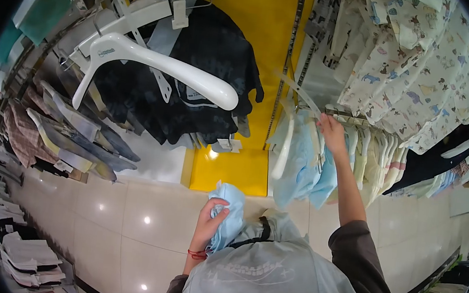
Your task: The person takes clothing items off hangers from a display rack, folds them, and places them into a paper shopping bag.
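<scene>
A folded or bunched light blue garment (pixel 231 200) is gripped in my left hand (pixel 212 220), held in front of my chest. Out to the right, my right hand (pixel 332 133) is raised to the rail, its fingers closed on the end of a slim white hanger (pixel 306 98). Just below and beside that hand hang light blue garments (pixel 299 167) on white hangers. A thicker white hanger (pixel 283 151) hangs to their left with no garment visible on it.
A large white hanger (pixel 168 66) juts out close on the left, before dark tie-dyed shirts (pixel 196 79). Animal-print garments (pixel 413 79) hang at upper right. A yellow panel and ledge (pixel 229 171) stand between the racks. Folded clothes (pixel 29 253) are stacked at lower left.
</scene>
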Demonstrator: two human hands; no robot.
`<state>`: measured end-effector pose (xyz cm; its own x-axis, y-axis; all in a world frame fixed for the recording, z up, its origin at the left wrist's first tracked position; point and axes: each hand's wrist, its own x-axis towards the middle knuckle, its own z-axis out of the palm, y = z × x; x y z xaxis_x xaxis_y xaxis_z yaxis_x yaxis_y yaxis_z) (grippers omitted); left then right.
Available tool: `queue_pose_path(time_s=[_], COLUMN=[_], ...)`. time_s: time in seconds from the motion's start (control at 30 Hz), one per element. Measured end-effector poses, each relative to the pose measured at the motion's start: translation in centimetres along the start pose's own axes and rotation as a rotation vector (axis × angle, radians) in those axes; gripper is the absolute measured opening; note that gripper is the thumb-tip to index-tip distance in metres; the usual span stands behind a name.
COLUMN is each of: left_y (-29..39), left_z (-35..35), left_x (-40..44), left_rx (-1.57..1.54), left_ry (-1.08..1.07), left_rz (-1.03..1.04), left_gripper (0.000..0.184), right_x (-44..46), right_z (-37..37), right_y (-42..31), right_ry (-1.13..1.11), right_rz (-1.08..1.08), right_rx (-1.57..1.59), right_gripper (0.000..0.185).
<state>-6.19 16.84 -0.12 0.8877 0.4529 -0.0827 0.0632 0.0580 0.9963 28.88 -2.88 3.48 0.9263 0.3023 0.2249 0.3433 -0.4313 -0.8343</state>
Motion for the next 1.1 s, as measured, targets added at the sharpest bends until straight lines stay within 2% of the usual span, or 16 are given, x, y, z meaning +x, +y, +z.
queue_pose_path(time_s=[0.1, 0.2, 0.37, 0.5, 0.6, 0.7, 0.8, 0.83, 0.87, 0.97, 1.07, 1.1], left_y=[-0.5, -0.5, -0.6, -1.1, -0.7, -1.3, -1.9, -1.8, -1.6, -1.3, -1.6, -1.9], left_z=[0.0, 0.1, 0.0, -1.1, -1.9, -3.0, -3.5, -3.4, -3.2, -2.4, -1.7, -1.4], left_x=[0.6, 1.4, 0.9, -0.2, -1.1, -2.1, -2.7, -2.8, -2.8, -3.0, -2.9, -2.7], left_rx=[-0.025, -0.019, -0.011, 0.015, -0.055, -0.185, -0.458, -0.578, -0.699, -0.684, -0.608, -0.593], left_ry=[-0.011, -0.055, -0.09, -0.036, -0.016, -0.024, 0.009, 0.032, 0.054, 0.099, 0.05, 0.035], left_rz=[-0.04, -0.033, -0.036, -0.03, -0.029, -0.07, -0.159, -0.188, -0.215, -0.245, -0.251, -0.245], left_gripper=[0.011, 0.01, 0.008, 0.021, 0.04, 0.054, 0.057, 0.057, 0.056, 0.056, 0.057, 0.057], right_x=[-0.1, -0.3, -1.8, -4.1, -6.6, -9.1, -12.3, -13.6, -15.0, -19.5, -19.8, -18.2], right_z=[-0.1, 0.1, 1.3, 1.5, 0.8, 1.0, 2.3, 3.2, 4.3, 8.2, 10.8, 10.9], right_y=[-0.1, 0.4, 3.9, 6.4, 4.2, 1.9, -0.4, -1.1, -2.2, -5.2, -6.1, -5.5], right_ry=[0.003, 0.031, 0.15, 0.154, 0.301, 0.339, 0.067, -0.049, -0.217, -0.642, -0.473, -0.406], right_rz=[0.063, 0.081, -0.02, -0.08, -0.248, -0.153, 0.058, 0.007, 0.053, 0.141, 0.132, 0.247], right_rx=[-0.139, -0.138, -0.158, -0.002, -0.274, 0.009, 0.371, 0.392, 0.421, 0.465, 0.607, 0.792], right_gripper=[0.043, 0.042, 0.032, 0.04, 0.04, 0.04, 0.038, 0.038, 0.043, 0.06, 0.064, 0.064])
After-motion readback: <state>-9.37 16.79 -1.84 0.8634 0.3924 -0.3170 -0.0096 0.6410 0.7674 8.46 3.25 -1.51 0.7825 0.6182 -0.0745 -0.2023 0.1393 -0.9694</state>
